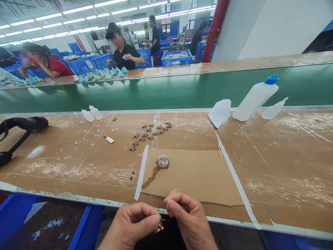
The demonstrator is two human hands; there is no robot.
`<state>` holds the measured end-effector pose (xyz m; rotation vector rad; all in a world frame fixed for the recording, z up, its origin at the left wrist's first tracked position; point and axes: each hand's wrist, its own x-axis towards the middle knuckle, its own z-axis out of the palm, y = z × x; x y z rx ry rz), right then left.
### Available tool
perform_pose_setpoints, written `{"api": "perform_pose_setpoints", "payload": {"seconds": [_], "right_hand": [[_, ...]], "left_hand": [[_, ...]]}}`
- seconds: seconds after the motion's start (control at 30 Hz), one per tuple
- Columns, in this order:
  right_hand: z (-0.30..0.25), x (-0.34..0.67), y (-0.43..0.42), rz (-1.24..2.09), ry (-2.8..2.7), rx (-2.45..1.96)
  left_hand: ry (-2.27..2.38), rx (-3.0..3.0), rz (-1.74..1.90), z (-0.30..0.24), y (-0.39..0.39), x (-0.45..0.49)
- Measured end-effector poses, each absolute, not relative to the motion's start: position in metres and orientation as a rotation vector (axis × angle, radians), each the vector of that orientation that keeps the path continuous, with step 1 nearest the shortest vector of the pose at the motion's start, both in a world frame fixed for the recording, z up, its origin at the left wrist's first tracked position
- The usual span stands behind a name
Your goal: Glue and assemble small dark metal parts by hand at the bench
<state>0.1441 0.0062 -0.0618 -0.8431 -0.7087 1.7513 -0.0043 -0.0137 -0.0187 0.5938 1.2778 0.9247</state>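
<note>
At the table's near edge, my left hand pinches a small figure-like piece with green, yellow and red bits between thumb and forefinger. Most of that piece is hidden by the fingers. Close by on the right, my right hand has thumb and forefinger pressed together; whatever is between them, if anything, is too small to see. Beyond both hands lies a cardboard sheet taped at its sides. On it stands a small clear glass jar, with a dark wet stain running from it.
Several small dark-and-gold parts lie past the cardboard, near a white-handled blade. Small squeeze bottles, a large white bottle and white paper line the green conveyor. People work across it. A blue bin sits lower left.
</note>
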Motion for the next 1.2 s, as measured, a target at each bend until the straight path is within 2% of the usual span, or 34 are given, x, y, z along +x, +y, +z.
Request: {"api": "perform_pose_setpoints", "payload": {"seconds": [0.17,0.37,0.47,0.53,0.63,0.73,0.83,1.03,1.2], "right_hand": [[-0.060,0.147,0.013,1.607,-0.800,-0.974],[-0.056,0.164,0.006,1.546,-0.900,-0.885],[-0.065,0.175,-0.014,1.465,-1.139,-0.802],[-0.086,0.181,-0.030,1.399,-1.440,-0.760],[-0.134,0.184,-0.051,1.203,-1.857,-1.186],[-0.183,0.184,-0.059,1.144,-1.902,-1.456],[-0.207,0.184,-0.057,1.134,-1.988,-1.510],[-0.205,0.185,-0.047,1.154,-2.169,-1.403],[-0.197,0.184,-0.045,1.210,-2.108,-1.332]], "left_hand": [[1.374,0.612,1.001,-0.017,-0.020,-0.023],[1.565,0.554,0.985,-0.011,-0.028,-0.045],[1.543,0.534,0.961,-0.010,-0.029,-0.056],[1.559,0.516,0.996,-0.010,-0.031,-0.062],[1.600,0.521,1.064,-0.011,-0.034,-0.066],[1.598,0.551,1.069,-0.012,-0.037,-0.066],[1.592,0.560,1.105,-0.013,-0.040,-0.063],[1.608,0.557,1.110,-0.013,-0.043,-0.063],[1.587,0.571,1.077,-0.013,-0.044,-0.067]]}}
